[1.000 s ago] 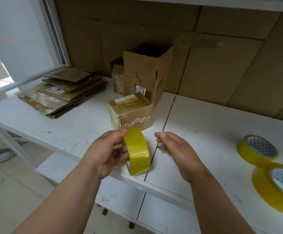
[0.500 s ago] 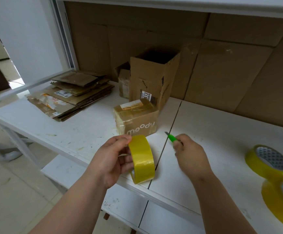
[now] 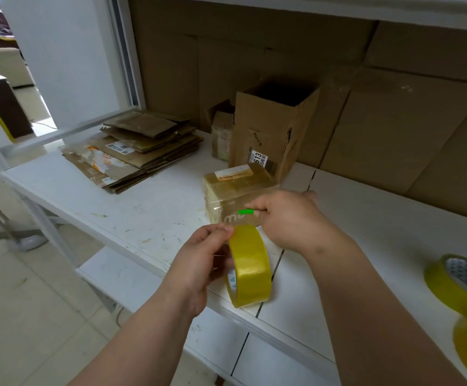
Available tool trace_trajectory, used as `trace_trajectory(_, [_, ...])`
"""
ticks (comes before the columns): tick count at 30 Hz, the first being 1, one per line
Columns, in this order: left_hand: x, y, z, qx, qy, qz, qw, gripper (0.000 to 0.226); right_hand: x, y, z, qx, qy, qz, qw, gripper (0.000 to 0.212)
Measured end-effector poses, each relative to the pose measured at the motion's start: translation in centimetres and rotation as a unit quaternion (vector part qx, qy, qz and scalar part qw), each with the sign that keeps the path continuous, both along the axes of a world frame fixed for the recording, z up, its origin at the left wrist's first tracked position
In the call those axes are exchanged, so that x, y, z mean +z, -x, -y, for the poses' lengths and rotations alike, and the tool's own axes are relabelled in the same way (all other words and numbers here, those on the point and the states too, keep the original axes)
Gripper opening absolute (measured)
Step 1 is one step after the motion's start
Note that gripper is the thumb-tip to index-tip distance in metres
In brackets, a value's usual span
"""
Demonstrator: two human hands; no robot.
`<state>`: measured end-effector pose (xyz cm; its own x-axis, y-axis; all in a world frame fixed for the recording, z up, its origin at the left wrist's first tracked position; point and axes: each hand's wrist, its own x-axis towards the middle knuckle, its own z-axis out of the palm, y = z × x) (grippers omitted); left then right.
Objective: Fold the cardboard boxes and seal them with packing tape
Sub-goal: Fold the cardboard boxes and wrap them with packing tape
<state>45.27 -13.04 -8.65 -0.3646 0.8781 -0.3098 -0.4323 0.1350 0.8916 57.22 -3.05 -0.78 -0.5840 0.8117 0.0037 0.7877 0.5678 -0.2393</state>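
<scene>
Tape roll point(image 3: 250, 267) beside table edge point(image 3: 132, 240)

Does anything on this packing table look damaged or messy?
Yes. The tall open brown cardboard box at the back has a torn, creased right side. The stack of flattened cardboard boxes lies skewed, its edges not lined up. The white table shows scuffs and stains.
</scene>
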Motion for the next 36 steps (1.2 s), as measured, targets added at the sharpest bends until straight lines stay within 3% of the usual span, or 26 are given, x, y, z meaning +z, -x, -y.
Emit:
trace_trajectory(8, [-0.3,0.3,-0.3,0.043,0.021,-0.044,0.998,0.011,0.1,2.0,-1.1,0.027,-0.028,0.095,0.995,0.032])
trace_trajectory(23, [-0.4,0.4,-0.8,0.019,-0.010,-0.003,1.000,0.025,-1.4,3.6,-2.7,0.026,-0.068,0.110,0.991,0.026])
trace_trajectory(28, [-1.0,1.1,-1.1,0.028,0.002,-0.024,0.999,0.015,-1.5,2.3,-3.7,-0.004,-0.077,0.141,0.987,0.030])
trace_trajectory(36, [-1.4,1.3,-1.3,0.014,0.007,-0.030,0.999,0.014,-6.6,-2.1,-4.0,-0.113,0.026,0.104,0.988,0.035])
